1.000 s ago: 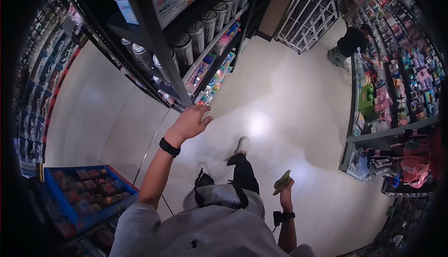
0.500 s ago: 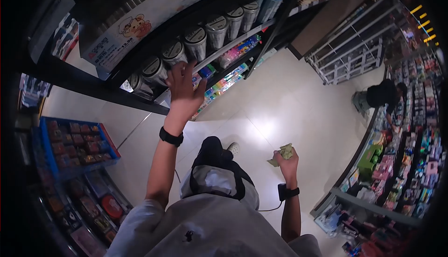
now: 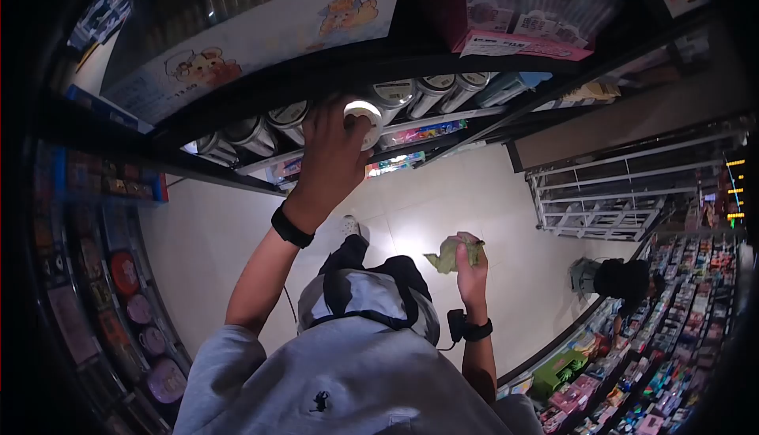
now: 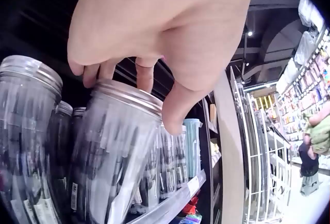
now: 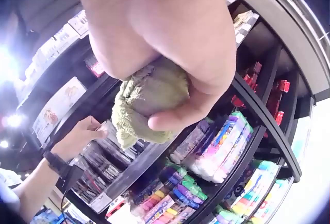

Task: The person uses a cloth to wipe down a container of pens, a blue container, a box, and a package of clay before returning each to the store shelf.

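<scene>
My left hand point(image 3: 332, 154) grips a clear jar point(image 4: 111, 154) by its silver screw lid, fingers over the far side and thumb on the near side. The jar leans at the front of the shelf, with pens visible through its wall. From above, its pale round lid point(image 3: 365, 119) catches the light. Similar jars stand beside it, one of them a clear jar point(image 4: 26, 141) at the left of the left wrist view. Low at my right side, my right hand point(image 3: 472, 275) holds a crumpled green cloth point(image 5: 154, 103), thumb pressed on its folds.
Above the jars sits a box with bear drawings point(image 3: 269, 48); a pink box point(image 3: 526, 28) is further right. Packs of coloured pens point(image 5: 221, 149) fill a lower shelf. A white wire rack point(image 3: 601, 198) stands at right, and a person in black point(image 3: 621, 278) is beyond it.
My left hand has moved up and forward from open air to the jar row and taken hold of a jar. The shelf is nearer. My right hand keeps the cloth.
</scene>
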Motion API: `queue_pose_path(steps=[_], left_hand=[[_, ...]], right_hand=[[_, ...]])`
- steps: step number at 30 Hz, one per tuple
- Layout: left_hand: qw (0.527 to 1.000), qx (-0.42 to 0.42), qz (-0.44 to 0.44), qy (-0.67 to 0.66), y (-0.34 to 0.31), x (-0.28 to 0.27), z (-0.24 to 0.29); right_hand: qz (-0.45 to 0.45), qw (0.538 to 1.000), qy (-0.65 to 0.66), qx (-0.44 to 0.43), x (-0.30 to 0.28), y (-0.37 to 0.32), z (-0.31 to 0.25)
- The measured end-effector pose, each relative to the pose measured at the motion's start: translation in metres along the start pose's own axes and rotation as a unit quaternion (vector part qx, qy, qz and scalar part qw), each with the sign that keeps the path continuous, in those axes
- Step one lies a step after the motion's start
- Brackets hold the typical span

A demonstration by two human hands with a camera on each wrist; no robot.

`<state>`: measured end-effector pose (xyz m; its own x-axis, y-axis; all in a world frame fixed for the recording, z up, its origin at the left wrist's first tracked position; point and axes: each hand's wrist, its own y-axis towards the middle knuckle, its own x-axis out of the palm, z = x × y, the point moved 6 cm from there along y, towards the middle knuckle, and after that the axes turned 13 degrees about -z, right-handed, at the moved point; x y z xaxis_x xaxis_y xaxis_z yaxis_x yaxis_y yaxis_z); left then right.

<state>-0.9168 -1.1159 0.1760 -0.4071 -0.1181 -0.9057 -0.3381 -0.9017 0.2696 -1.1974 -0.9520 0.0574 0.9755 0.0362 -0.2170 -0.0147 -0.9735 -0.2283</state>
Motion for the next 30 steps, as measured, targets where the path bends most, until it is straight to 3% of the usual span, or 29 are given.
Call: queue_pose_path(steps=[2,7,9,10,11,13,17,18,20,21,23,26,27,30], left_hand=[[0.999,0.011,-0.023,-0.036,-0.006,0.01,0.012],[0.998,-0.013,0.027,-0.05,-0.023,0.009,0.025],[0.963,-0.051,0.185,-0.19,-0.043,-0.011,0.029],[0.961,-0.052,0.237,-0.135,-0.057,-0.02,0.042],[0.945,-0.113,0.274,-0.142,-0.07,-0.016,0.05],[0.913,-0.14,0.341,-0.175,-0.088,-0.016,0.07],[0.881,-0.196,0.381,-0.2,-0.108,-0.003,0.112],[0.87,-0.2,0.391,-0.222,-0.111,0.001,0.121],[0.846,-0.201,0.42,-0.26,-0.114,0.009,0.138],[0.841,-0.209,0.428,-0.256,-0.114,0.011,0.144],[0.787,-0.202,0.47,-0.344,-0.119,0.016,0.15],[0.785,-0.207,0.456,-0.364,-0.123,0.02,0.149],[0.792,-0.194,0.44,-0.375,-0.123,0.021,0.145],[0.81,-0.18,0.415,-0.374,-0.13,0.015,0.129]], right_hand=[[-0.028,0.997,0.07,0.009,-0.003,0.025,-0.012],[-0.149,0.978,0.144,0.031,-0.006,0.082,-0.021],[-0.252,0.934,0.234,-0.101,-0.003,0.105,-0.046],[-0.246,0.93,0.244,-0.121,-0.006,0.116,-0.056],[-0.262,0.927,0.241,-0.116,-0.008,0.119,-0.063],[-0.254,0.944,0.188,-0.098,-0.014,0.128,-0.079],[-0.319,0.868,0.224,-0.307,-0.004,0.119,-0.157],[-0.332,0.865,0.224,-0.302,-0.004,0.119,-0.167],[-0.386,0.796,-0.006,-0.467,0.002,0.097,-0.2],[-0.418,0.795,-0.028,-0.439,0.008,0.091,-0.2],[-0.402,0.842,-0.037,-0.357,0.008,0.093,-0.187],[-0.448,0.836,-0.053,-0.313,0.003,0.102,-0.165],[-0.449,0.835,-0.055,-0.313,0.002,0.106,-0.164],[-0.416,0.796,-0.14,-0.418,0.0,0.109,-0.176]])
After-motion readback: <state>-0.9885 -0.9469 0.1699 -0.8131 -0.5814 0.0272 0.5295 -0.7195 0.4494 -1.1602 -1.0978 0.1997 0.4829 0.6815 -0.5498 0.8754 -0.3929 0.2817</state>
